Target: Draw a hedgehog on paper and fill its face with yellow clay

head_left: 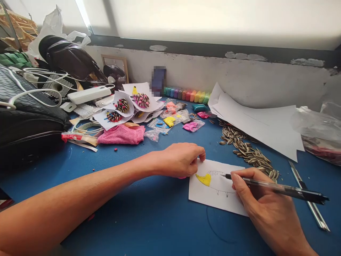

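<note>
A small white sheet of paper (198, 193) lies on the blue table, bearing an outline drawing of an animal with short legs. Its pointed head is filled with yellow clay (205, 180), and rows of small marks run along its back. My left hand (183, 159) has curled fingers pressed at the sheet's upper left corner; a bit of pink shows beneath it. Between the fingers of my right hand (262, 195) is a black pen (277, 188), its tip at the marks on the back. Part of the drawing's rear is hidden by this hand.
Sunflower seeds (247, 151) and large white sheets (255, 119) lie beyond my right hand, a utility knife (309, 197) to its right. At the back are seed-covered hedgehog pictures (141, 99), bagged clay (170, 121) and a pink cloth (121, 134). A black bag (29, 113) stands left.
</note>
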A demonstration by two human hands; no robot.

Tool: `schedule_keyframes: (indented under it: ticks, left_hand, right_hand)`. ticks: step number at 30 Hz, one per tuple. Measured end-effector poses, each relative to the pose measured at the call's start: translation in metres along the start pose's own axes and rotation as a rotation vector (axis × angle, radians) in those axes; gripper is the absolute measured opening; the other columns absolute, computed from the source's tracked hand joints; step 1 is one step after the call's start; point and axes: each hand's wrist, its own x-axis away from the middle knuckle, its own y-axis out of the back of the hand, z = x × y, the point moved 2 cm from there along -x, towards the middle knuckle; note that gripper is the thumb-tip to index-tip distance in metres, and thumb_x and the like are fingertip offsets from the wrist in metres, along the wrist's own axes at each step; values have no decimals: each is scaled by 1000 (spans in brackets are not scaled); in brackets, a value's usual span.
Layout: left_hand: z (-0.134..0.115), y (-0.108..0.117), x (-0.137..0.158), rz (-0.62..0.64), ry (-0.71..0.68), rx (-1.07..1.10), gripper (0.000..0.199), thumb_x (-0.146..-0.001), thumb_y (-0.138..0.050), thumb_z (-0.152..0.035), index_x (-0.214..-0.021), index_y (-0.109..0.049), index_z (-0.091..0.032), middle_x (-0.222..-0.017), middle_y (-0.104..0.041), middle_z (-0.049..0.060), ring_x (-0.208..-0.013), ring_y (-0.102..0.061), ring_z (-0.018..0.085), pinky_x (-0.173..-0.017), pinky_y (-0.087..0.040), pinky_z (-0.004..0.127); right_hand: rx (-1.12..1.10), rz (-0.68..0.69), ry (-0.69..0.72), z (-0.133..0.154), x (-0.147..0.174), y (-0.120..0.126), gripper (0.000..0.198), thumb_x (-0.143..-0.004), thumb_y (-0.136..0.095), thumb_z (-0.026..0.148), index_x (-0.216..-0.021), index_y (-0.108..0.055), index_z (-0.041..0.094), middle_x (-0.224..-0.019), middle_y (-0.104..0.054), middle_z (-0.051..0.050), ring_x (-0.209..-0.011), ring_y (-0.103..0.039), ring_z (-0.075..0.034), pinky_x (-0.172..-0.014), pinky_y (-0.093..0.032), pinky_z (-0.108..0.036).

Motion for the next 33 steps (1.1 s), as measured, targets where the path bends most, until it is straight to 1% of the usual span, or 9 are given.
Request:
schedule_keyframes:
  ticks: [2, 7, 11, 15, 19, 24, 29, 33]
  left_hand:
    - [0, 0, 0, 1, 0, -2, 30, -79, -48, -14, -107, -58, -21, -107, -65, 1, -83, -61, 14, -64, -41, 22]
    - [-1, 1, 0, 5, 12, -4, 31, -80, -48, -14, -108, -58, -21, -107, -66, 1, -82, -61, 14, -63, -41, 22]
    - [-1, 0, -1, 2, 5, -9, 31, -80, -48, -14, -108, -58, -21, -106, -66, 1, -84, -61, 15, -64, -41, 22]
    - [-1, 0, -1, 6, 2, -10, 31, -79, -48, -14, -108, -57, -21, -106, -66, 1, -85, -61, 15, -64, -41, 22]
    - [0, 0, -1, 8, 3, -12, 30, -79, -48, -14, -107, -58, -21, -107, -65, 1, -85, -60, 14, -65, -41, 22]
    - [1, -1, 0, 2, 4, 3, 30, -79, -48, -15, -107, -58, -21, -106, -65, 0, -82, -60, 14, -63, -40, 22]
    - [1, -1, -1, 6, 3, -6, 30, -80, -48, -15, -108, -57, -21, -105, -66, 1, -83, -61, 14, -64, -41, 22]
    - [1, -1, -1, 8, 2, -10, 30, -80, -48, -15, -108, -57, -21, -104, -66, 1, -83, -61, 14, -64, -41, 22]
  right_hand:
    - [-15, 16, -12, -1, 1, 0, 24, -84, -59, 47, -74, -66, 27, -55, -62, 4, -44, -54, -12, -39, -39, -24]
    - [-45, 61, -49, 1, 1, 1, 26, -83, -58, 49, -76, -67, 26, -57, -66, 2, -48, -61, -15, -40, -45, -24]
    - [-56, 66, -51, 0, 1, -1, 26, -84, -58, 49, -78, -68, 25, -58, -67, 2, -49, -61, -15, -41, -45, -24]
    - [-57, 62, -37, -4, 1, -3, 26, -87, -58, 49, -81, -67, 26, -59, -65, 3, -49, -59, -13, -42, -45, -22]
    - [-71, 63, -12, -6, 1, -4, 24, -88, -57, 48, -82, -67, 26, -62, -66, 3, -51, -59, -13, -43, -44, -21]
    - [-58, 34, 33, -5, 1, -4, 19, -87, -59, 43, -80, -66, 28, -58, -60, 6, -47, -53, -10, -40, -40, -19]
    - [-70, 35, 58, -3, 2, -2, 17, -87, -60, 41, -78, -65, 27, -61, -62, 6, -47, -53, -9, -42, -41, -18]
    - [-54, 27, 55, -1, 1, -2, 17, -85, -60, 41, -77, -65, 27, -56, -59, 6, -44, -51, -9, -38, -38, -19]
